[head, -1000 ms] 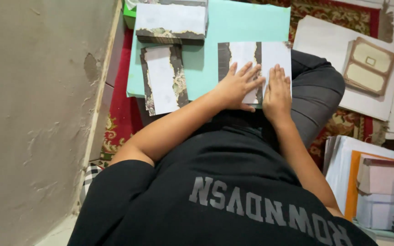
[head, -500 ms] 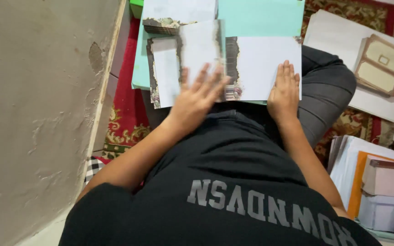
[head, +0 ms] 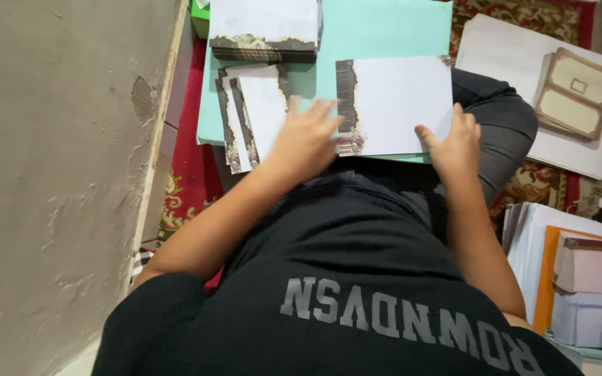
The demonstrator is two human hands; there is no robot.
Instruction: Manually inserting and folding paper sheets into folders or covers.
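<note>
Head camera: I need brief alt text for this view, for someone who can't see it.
A seated person's left hand lies on fanned white cards while the right hand steadies a larger white sheet on a turquoise board across the lap.

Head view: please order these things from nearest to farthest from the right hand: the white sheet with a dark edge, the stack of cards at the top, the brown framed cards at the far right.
1. The white sheet: the right hand rests on its lower right corner.
2. The brown framed cards: up and to the right, on a white board.
3. The stack of cards: farthest, at the top left on the turquoise sheet.
</note>
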